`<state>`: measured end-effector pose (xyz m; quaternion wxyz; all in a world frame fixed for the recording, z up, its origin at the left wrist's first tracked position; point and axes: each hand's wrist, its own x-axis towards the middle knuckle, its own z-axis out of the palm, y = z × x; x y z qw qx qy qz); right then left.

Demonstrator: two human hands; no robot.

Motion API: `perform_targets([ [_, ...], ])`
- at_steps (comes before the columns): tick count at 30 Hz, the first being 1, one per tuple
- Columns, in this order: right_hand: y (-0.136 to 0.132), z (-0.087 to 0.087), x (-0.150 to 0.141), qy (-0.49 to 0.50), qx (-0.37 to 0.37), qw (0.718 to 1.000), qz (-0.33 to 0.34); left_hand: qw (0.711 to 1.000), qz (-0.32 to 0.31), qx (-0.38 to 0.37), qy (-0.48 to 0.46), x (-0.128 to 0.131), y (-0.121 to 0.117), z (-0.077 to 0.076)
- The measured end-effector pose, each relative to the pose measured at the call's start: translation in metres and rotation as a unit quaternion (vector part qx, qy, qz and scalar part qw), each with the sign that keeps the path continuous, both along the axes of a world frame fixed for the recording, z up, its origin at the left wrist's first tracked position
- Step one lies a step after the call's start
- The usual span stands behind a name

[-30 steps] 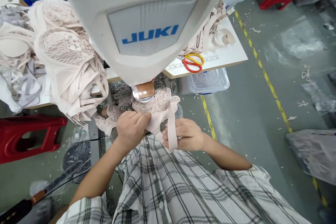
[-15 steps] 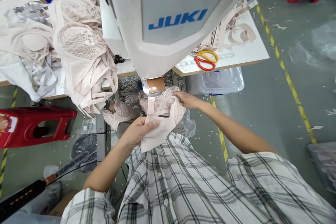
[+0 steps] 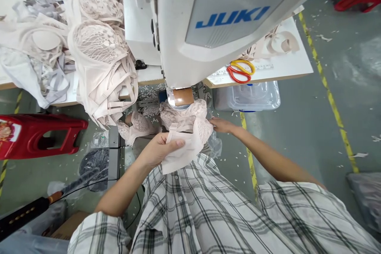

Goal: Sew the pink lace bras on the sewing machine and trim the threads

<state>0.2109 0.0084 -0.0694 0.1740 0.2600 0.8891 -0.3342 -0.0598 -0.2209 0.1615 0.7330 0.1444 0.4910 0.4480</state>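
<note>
A pale pink lace bra (image 3: 181,149) hangs below the head of the JUKI sewing machine (image 3: 175,47), in front of my shirt. My left hand (image 3: 160,149) grips its smooth band, thumb lying on top. At the right edge of the lace cup is my right hand (image 3: 222,125), fingers closed at the cup's side; the fingertips are partly hidden. A strap with a slider runs up from the band near my left thumb. More lace cups (image 3: 138,125) hang to the left of my left hand.
Piled bras (image 3: 101,55) cover the left table. Scissors (image 3: 241,72) with red and yellow handles and a ruler (image 3: 263,66) lie on the right table, above a clear plastic box (image 3: 253,97). Red stools (image 3: 41,135) stand at left and far right.
My right hand has slid off the top of the cup, down and outward to its right edge. My left hand keeps its grip on the band. The view has shifted slightly.
</note>
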Motion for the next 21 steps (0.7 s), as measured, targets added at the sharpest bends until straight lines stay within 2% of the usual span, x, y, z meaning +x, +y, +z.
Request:
perform_targets([
  [2, 0.005, 0.006, 0.005, -0.003, 0.027, 1.0, 0.001, 1.0, -0.009, 0.011, 0.016, -0.003, -0.002, -0.002],
  [4, 0.016, 0.024, 0.012, 0.002, 0.062, 0.998, -0.012, 0.998, -0.033, 0.014, 0.051, -0.016, -0.004, -0.007],
  [5, 0.022, 0.037, 0.015, 0.006, 0.081, 0.997, -0.02, 0.995, -0.05, 0.008, 0.085, -0.026, -0.004, -0.01],
  [7, 0.031, 0.073, 0.019, 0.028, 0.104, 0.994, -0.03, 0.972, -0.086, -0.019, 0.218, -0.051, 0.0, -0.017],
  [8, 0.031, 0.095, 0.019, 0.043, 0.102, 0.993, -0.032, 0.942, -0.094, -0.037, 0.319, -0.061, 0.006, -0.02],
  [10, 0.02, 0.141, 0.012, 0.082, 0.058, 0.994, -0.033, 0.856, -0.066, -0.042, 0.512, -0.07, 0.025, -0.024],
  [12, -0.002, 0.183, -0.005, 0.105, -0.015, 0.994, -0.038, 0.772, -0.003, 0.028, 0.635, -0.057, 0.047, -0.025],
  [13, -0.013, 0.199, -0.016, 0.131, -0.047, 0.99, -0.035, 0.743, -0.001, 0.093, 0.662, -0.044, 0.056, -0.024],
  [14, -0.024, 0.213, -0.026, 0.158, -0.079, 0.984, -0.033, 0.748, -0.04, 0.169, 0.641, -0.029, 0.063, -0.022],
  [15, -0.031, 0.223, -0.037, 0.18, -0.116, 0.976, -0.023, 0.779, -0.113, 0.226, 0.574, -0.013, 0.068, -0.021],
  [16, -0.033, 0.229, -0.046, 0.198, -0.149, 0.969, -0.006, 0.817, -0.184, 0.243, 0.49, 0.001, 0.071, -0.021],
  [18, -0.022, 0.233, -0.063, 0.221, -0.165, 0.961, -0.004, 0.872, -0.249, 0.204, 0.37, 0.02, 0.074, -0.021],
  [19, -0.007, 0.232, -0.071, 0.234, -0.132, 0.963, -0.034, 0.886, -0.264, 0.181, 0.337, 0.024, 0.075, -0.021],
  [21, 0.039, 0.228, -0.091, 0.265, 0.013, 0.951, -0.159, 0.895, -0.279, 0.159, 0.309, 0.025, 0.074, -0.02],
])
